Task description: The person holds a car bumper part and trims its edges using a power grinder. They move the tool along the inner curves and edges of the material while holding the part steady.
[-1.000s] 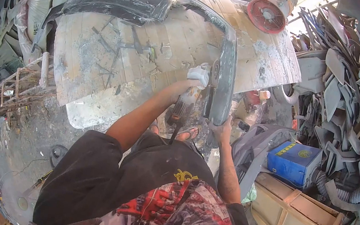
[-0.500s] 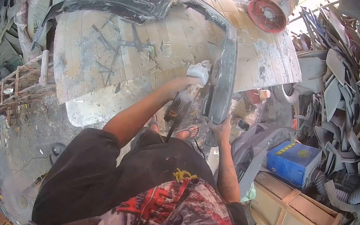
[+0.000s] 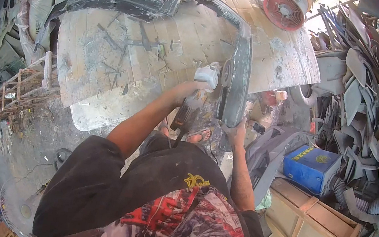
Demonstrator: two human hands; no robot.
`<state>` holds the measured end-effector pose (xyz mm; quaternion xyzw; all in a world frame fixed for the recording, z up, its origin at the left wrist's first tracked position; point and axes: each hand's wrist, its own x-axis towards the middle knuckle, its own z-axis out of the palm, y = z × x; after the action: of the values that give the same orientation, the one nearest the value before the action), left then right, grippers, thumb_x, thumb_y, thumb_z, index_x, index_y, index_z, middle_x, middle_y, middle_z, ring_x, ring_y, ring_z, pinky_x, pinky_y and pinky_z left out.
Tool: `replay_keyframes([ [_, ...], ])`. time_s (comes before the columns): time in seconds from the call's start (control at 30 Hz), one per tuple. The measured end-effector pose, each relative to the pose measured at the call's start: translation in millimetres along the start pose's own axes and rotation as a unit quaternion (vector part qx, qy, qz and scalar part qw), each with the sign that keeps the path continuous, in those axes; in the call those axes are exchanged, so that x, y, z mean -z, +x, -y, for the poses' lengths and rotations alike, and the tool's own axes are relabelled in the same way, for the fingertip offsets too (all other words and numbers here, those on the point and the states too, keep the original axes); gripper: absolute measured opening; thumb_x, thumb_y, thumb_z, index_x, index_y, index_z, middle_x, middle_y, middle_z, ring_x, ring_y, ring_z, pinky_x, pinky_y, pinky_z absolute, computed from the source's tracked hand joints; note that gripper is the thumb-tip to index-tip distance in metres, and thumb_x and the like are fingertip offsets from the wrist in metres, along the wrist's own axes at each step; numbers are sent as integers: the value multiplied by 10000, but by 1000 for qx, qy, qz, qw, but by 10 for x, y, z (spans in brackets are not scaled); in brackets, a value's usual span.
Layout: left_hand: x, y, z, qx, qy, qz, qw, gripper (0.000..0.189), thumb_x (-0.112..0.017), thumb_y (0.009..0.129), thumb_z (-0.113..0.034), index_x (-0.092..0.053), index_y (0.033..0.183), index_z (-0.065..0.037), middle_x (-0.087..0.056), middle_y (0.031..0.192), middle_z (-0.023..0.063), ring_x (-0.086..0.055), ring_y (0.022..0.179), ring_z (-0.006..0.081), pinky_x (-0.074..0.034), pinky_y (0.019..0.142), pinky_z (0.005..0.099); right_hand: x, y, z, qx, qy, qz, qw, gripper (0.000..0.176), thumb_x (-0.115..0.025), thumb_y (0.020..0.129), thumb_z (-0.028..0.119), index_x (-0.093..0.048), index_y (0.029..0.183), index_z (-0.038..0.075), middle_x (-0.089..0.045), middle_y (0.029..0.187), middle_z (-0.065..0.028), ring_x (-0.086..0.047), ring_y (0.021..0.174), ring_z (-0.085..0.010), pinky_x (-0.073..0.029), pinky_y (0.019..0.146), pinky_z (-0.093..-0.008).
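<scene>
A long dark car bumper (image 3: 238, 84), scuffed and dusty, curves across the cardboard and comes down toward me on the right. My left hand (image 3: 192, 91) is closed around a dusty angle grinder (image 3: 184, 115) with a whitish head. Its round disc (image 3: 226, 73) stands edge-on at the bumper's inner side; whether it touches is hard to tell. A dark cord trails from the tool's rear toward my body. At the bumper's near end, my right hand (image 3: 235, 132) grips the tip with its fingers wrapped round it.
Cardboard (image 3: 159, 58) with dark scraps lies under the bumper. A red-rimmed fan (image 3: 283, 11) stands at the back. On the right are a blue box (image 3: 311, 168), a wooden crate (image 3: 308, 222) and piled panels (image 3: 363, 89). A rusty metal frame (image 3: 22, 85) is at left.
The grinder has shifted slightly left and toward me, with its disc showing more plainly beside the bumper. My right hand keeps its grip on the bumper's end.
</scene>
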<state>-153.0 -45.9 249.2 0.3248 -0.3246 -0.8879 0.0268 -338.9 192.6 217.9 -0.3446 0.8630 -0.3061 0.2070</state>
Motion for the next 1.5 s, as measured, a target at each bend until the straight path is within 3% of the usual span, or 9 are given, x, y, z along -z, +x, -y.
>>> replay_keyframes([
  [0.17, -25, 23, -17, 0, -12, 8, 1000, 292, -685, 876, -350, -654, 995, -85, -633, 793, 30, -601, 620, 151, -491, 558, 297, -7, -13, 10, 36, 13, -16, 999, 834, -903, 672, 389, -416, 1186, -53, -664, 1064, -292, -675, 990, -394, -516, 862, -445],
  [0.97, -280, -56, -78, -7, -15, -2, 1000, 347, -709, 847, -355, -617, 1029, -74, -628, 776, 31, -612, 597, 134, -501, 543, 273, -5, -13, 43, -17, 24, 3, 1000, 951, -913, 631, 437, -393, 1261, -51, -664, 1053, -306, -681, 986, -405, -529, 831, -454],
  [1.13, -291, -58, -121, -19, -16, -5, 1000, 339, -707, 851, -354, -619, 1024, -77, -624, 766, 23, -612, 593, 125, -504, 536, 272, -34, -14, 31, 3, 54, -12, 998, 892, -920, 636, 404, -417, 1221, -42, -672, 1039, -282, -683, 945, -371, -530, 828, -440],
  [1.23, -276, -66, -142, -24, -24, 3, 999, 312, -716, 843, -319, -639, 1027, -79, -639, 808, 37, -629, 638, 151, -519, 598, 303, -50, -9, 11, 19, 58, -18, 998, 845, -917, 651, 386, -430, 1199, -34, -679, 1025, -262, -684, 926, -348, -530, 828, -430],
  [1.43, -251, -68, -157, -17, -24, 11, 1000, 295, -707, 856, -316, -635, 1024, -85, -644, 800, 44, -635, 635, 151, -525, 593, 301, -25, -9, 3, 6, 33, -16, 999, 812, -904, 667, 375, -434, 1192, -30, -684, 1019, -260, -689, 936, -361, -530, 831, -433],
  [1.5, -272, -100, -160, -12, -19, -8, 1000, 311, -701, 855, -347, -628, 1016, -90, -630, 761, 24, -615, 590, 127, -506, 536, 284, -39, -1, -37, -5, 23, -11, 1000, 813, -899, 671, 369, -433, 1202, -33, -684, 1020, -261, -689, 937, -369, -531, 831, -435],
])
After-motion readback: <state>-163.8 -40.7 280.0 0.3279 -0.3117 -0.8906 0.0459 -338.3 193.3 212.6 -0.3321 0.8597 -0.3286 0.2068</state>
